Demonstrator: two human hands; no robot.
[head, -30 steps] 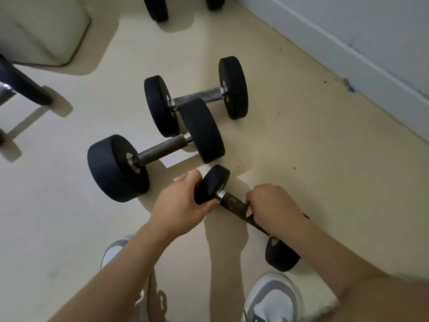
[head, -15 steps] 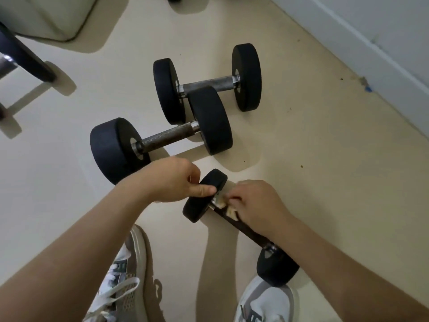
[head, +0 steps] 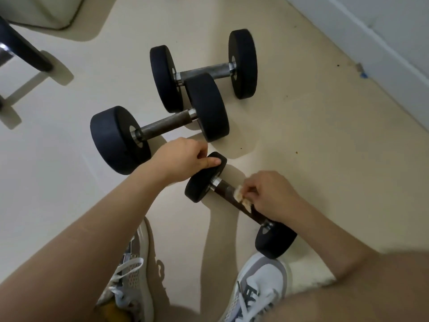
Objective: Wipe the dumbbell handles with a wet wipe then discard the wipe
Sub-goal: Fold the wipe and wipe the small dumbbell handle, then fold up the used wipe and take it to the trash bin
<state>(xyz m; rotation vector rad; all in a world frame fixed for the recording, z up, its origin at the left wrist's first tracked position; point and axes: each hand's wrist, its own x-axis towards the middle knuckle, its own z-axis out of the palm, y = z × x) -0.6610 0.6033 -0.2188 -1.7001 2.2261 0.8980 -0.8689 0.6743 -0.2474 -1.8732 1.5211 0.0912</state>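
As the person looks down at the pale floor [head: 313, 163], a big dumbbell [head: 162, 124] lies close beside a second big dumbbell [head: 206, 74]. The small dumbbell [head: 226, 189] lies nearer, just by a white shoe [head: 264, 275]. The left hand [head: 183, 159] grips its far black end, thumb on top. The right hand [head: 271, 196] pinches the wet wipe [head: 241, 197] against the middle of the dark handle. I think the round dumbbell could roll onto the shoe if the left hand lets go. The little crumpled wipe could tear on the rough bar. No words show on the dumbbells; a dark mark on the shoe is too blurry to read.
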